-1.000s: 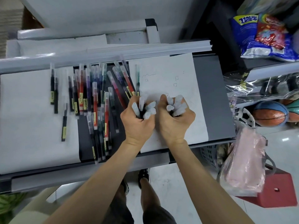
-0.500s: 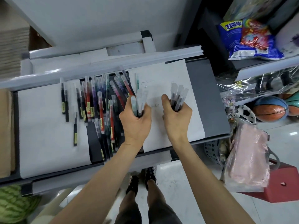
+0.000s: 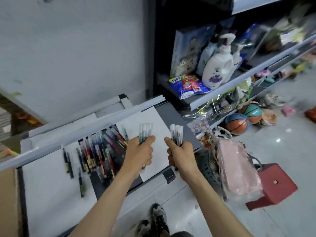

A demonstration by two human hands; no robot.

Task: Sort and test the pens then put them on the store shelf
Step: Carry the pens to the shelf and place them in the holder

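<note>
Gripping the left pen bundle (image 3: 145, 132) in the left hand (image 3: 140, 153) and the right pen bundle (image 3: 177, 134) in the right hand (image 3: 182, 155), fingers clenched round each; since a second ago the fists have parted and risen off the test paper (image 3: 154, 119); the view has swung toward the store shelf (image 3: 239, 79), so shelving is probably next; loose pens (image 3: 100, 149) are left on the counter (image 3: 174, 120).

A dark grey shelf (image 3: 172, 117) runs from the lower left to the centre right of the frame. Two white paper sheets lie on it, the left sheet (image 3: 51, 185) and the centre sheet (image 3: 136, 120). Coloured pens (image 3: 100, 151) are heaped between them, and a few black pens (image 3: 68, 161) lie apart on the left sheet.
</note>
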